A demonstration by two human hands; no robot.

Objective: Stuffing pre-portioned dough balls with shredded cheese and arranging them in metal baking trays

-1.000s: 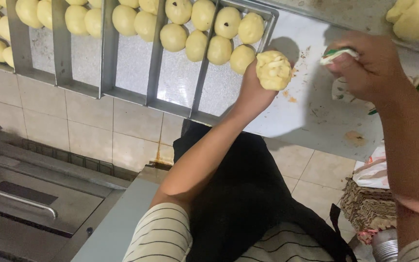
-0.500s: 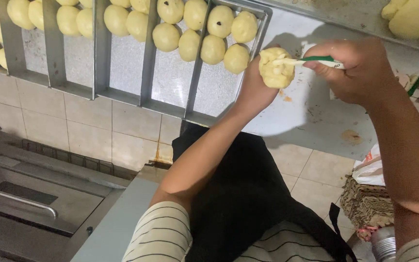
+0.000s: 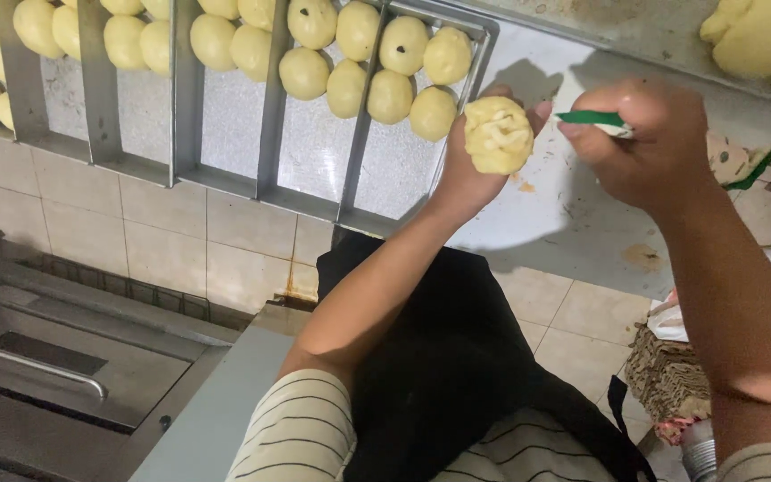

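Over the near edge of the counter (image 3: 582,241), my left hand (image 3: 466,174) has its fingers curled snugly round a pale dough ball (image 3: 498,134), its pleated top facing me, while my right hand (image 3: 653,147) is pinched tight on a green-handled tool (image 3: 592,119) whose tip points at the dough from just beside it; I cannot see the working end clearly. I think the main danger is my grip: squeeze too hard and the pleats could tear or flatten, and a careless poke with the tool could split the seam. The ball hangs right by the corner of the metal tray (image 3: 484,40), so a loose hold could drop it off the counter's edge onto the tiled floor (image 3: 225,241) below. The dough balls in the tray (image 3: 390,94) sit packed close against that corner, leaving little room there, and my knuckles could dent them. The bare counter between my hands and its near edge gives open room; a dough pile (image 3: 760,40) crowds the far right corner.
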